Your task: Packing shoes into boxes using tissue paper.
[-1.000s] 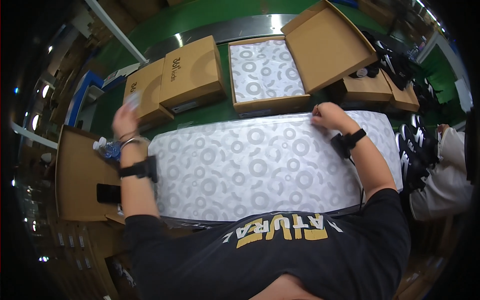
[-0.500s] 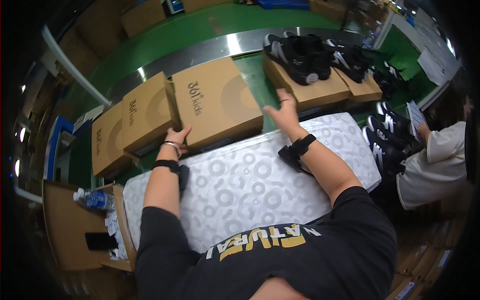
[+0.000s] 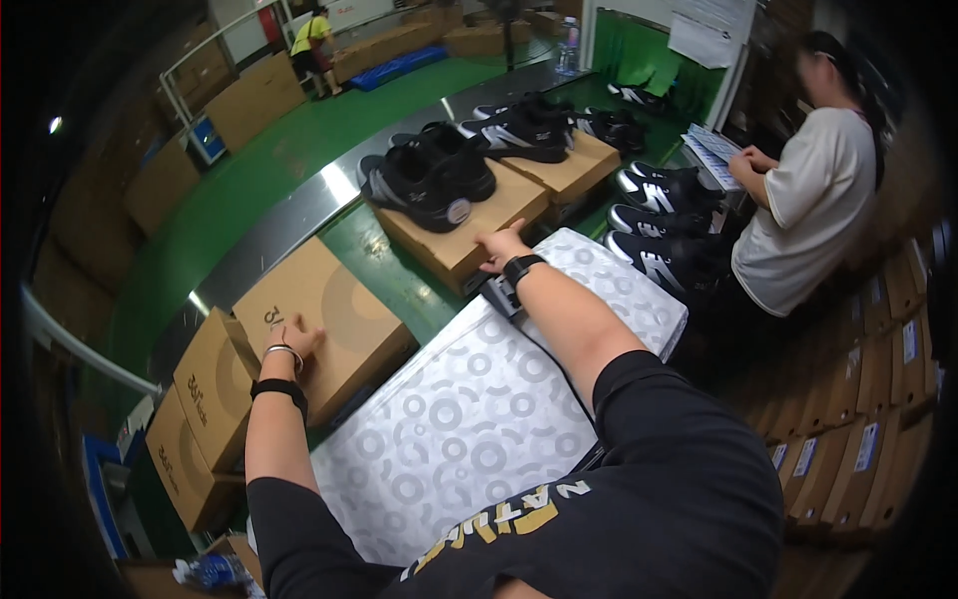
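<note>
The largest item we observed was the white paper [image 3: 449,424] printed with grey rings, which lay on the body side of both hands and passed beneath the right forearm. To the right of the right hand, well apart from it, we noted a rank of upright boxes [image 3: 838,459] and a co-worker [image 3: 813,215] in a pale shirt, with printed sheets [image 3: 714,155] in hand. Directly under the left hand [image 3: 296,341] we found the closed box [image 3: 344,299]; the hand lay bent over its lid, and we could not tell whether the fingers gripped it. At the right hand [image 3: 502,247] we located the loaded box [image 3: 444,245]; the fingers, slightly apart, met its near edge, though we could not tell whether they clamped it. Left of the left hand, we recorded two smaller boxes [image 3: 215,384] side by side. Just beyond the right hand, black shoes [image 3: 429,180] stood upon the loaded box, while a row of further shoes [image 3: 664,245] sat to that hand's right. Smallest, we marked a clear bottle [image 3: 215,571] with blue tones, nearer the body than the left hand.
</note>
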{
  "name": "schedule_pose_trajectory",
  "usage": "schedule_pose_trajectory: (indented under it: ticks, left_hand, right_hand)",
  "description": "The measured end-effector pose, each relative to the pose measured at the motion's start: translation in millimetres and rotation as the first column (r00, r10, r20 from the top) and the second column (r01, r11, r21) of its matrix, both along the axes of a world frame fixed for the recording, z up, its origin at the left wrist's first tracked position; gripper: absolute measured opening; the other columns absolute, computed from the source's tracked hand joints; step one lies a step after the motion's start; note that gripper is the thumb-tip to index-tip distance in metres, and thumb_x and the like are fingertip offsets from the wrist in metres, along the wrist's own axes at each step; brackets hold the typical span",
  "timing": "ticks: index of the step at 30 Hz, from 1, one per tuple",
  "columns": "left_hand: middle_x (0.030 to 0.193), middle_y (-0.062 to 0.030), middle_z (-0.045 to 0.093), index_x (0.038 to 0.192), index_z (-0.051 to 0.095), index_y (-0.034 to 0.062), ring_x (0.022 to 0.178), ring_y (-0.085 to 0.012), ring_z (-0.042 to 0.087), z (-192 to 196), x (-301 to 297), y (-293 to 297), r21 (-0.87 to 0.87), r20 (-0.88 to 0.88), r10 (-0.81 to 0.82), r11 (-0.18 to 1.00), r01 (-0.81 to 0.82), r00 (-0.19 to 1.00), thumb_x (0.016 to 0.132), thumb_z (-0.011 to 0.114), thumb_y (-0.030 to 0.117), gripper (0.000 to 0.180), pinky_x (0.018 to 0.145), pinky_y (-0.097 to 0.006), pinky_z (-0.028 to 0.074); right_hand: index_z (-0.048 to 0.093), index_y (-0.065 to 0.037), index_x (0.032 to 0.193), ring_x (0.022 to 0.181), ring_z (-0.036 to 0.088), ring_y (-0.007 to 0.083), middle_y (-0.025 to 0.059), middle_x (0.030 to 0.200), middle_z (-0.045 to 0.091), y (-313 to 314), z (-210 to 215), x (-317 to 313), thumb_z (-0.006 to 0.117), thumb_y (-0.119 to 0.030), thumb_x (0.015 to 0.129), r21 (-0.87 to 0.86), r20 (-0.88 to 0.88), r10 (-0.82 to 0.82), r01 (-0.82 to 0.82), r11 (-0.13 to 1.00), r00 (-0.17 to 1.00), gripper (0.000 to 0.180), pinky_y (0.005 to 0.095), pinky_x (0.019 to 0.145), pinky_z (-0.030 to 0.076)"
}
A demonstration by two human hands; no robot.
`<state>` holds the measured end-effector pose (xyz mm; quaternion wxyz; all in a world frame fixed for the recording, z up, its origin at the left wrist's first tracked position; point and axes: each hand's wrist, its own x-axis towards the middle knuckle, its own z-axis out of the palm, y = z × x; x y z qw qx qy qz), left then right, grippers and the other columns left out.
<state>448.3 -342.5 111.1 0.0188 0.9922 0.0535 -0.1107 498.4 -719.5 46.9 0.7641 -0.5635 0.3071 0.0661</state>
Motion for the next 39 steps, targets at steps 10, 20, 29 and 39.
schedule_pose_trajectory:
  ticks: [10,20,29,39]
  left_hand:
    - [0.14,-0.0141,0.018,0.12,0.046,0.0287,0.128,-0.0415,0.011,-35.1,-23.9,-66.0,-0.013,0.167,-0.093,0.995,0.097,0.982,0.074,0.047,0.057,0.055,0.091,-0.069,0.011]
    - [0.132,-0.0155,0.034,0.109,0.055,0.0233,0.123,-0.0352,0.029,-23.0,-59.3,59.7,0.04,0.274,0.076,0.995,-0.09,0.959,0.076,0.051,0.046,0.04,0.096,-0.057,0.023]
    - [0.111,-0.0207,0.052,0.111,0.05,-0.0005,0.105,-0.032,0.048,58.4,44.4,-31.0,-0.179,0.775,-0.113,0.904,0.388,0.621,0.072,0.063,0.032,0.052,0.089,-0.035,0.039]
    - [0.076,-0.0217,0.057,0.073,0.06,0.0027,0.073,-0.0376,0.054,53.8,125.3,-54.7,-0.328,0.741,0.131,0.926,0.185,0.659,0.082,0.048,0.036,0.037,0.066,-0.041,0.042]
  right_hand:
    - [-0.013,-0.019,0.136,0.102,0.048,0.0324,0.0257,0.123,0.034,137.6,12.5,-69.9,0.065,-0.011,0.069,-0.102,-0.013,0.0,-0.001,0.995,1.0,0.103,0.0361,0.079,0.047]
    - [0.051,-0.003,0.108,0.104,0.045,0.0236,0.0111,0.109,0.046,69.6,96.9,-49.6,0.063,-0.011,0.072,-0.482,0.78,0.249,0.297,0.825,0.574,0.039,0.0343,0.087,0.037]
    - [0.059,-0.006,0.1,0.095,0.054,0.0299,0.015,0.102,0.058,89.6,133.1,111.1,0.061,-0.014,0.073,-0.9,0.283,0.95,0.38,0.215,0.135,0.028,0.0361,0.082,0.042]
    - [0.063,-0.003,0.083,0.083,0.057,0.0321,0.0169,0.084,0.061,124.7,130.0,137.0,0.055,-0.022,0.077,-0.974,0.176,0.879,-0.05,0.22,0.443,0.022,0.0366,0.075,0.043]
